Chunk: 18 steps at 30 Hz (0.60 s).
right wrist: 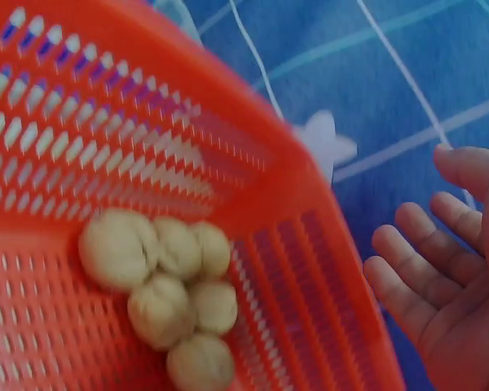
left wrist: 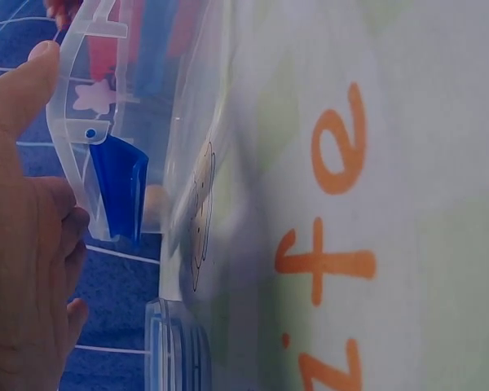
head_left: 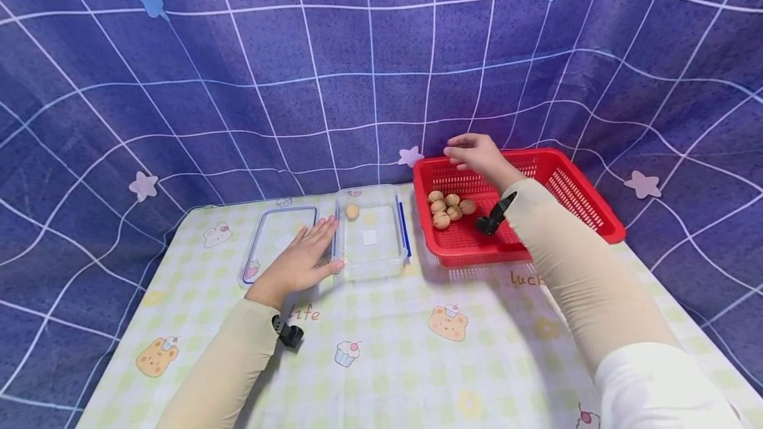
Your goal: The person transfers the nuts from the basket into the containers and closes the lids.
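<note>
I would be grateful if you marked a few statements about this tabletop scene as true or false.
1. One walnut lies in the clear container. True.
2. That container is covered. False: its lid lies to the left of it.
3. The left hand is at the container's left side. True.
4. The red basket has walnuts spread across its whole floor. False: they are clustered toward its left end.
5. A walnut is being held. False: the left hand and the right hand hold none.
</note>
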{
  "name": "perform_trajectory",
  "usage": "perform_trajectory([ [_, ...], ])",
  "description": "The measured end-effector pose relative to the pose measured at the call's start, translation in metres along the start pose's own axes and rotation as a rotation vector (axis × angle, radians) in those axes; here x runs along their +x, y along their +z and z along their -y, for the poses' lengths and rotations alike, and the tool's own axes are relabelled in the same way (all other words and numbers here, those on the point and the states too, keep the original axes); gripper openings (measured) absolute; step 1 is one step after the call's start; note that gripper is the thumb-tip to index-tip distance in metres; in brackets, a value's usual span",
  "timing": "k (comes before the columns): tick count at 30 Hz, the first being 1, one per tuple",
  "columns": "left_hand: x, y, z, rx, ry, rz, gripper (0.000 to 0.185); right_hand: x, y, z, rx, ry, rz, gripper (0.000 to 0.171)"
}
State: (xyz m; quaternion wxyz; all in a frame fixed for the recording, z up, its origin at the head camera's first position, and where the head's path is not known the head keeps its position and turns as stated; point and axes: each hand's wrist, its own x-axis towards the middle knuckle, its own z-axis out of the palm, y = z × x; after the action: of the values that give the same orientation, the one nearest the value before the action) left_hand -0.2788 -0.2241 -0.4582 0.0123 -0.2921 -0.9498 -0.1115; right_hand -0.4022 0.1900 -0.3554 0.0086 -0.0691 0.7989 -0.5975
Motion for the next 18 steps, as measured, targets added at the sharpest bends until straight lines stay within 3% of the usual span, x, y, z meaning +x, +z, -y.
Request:
perform_trajectory([
  [10, -0.001, -0.001, -0.002, -0.015, -0.007, 0.003, 0.089, -0.001, -0.026, -0.04, -0.008, 0.073, 0.024, 0.054],
  [18, 0.0, 0.0, 0.0, -0.003, 0.009, -0.013, 0.089, -0.005, -0.035, -0.057, -0.043, 0.176, 0.105, 0.058],
])
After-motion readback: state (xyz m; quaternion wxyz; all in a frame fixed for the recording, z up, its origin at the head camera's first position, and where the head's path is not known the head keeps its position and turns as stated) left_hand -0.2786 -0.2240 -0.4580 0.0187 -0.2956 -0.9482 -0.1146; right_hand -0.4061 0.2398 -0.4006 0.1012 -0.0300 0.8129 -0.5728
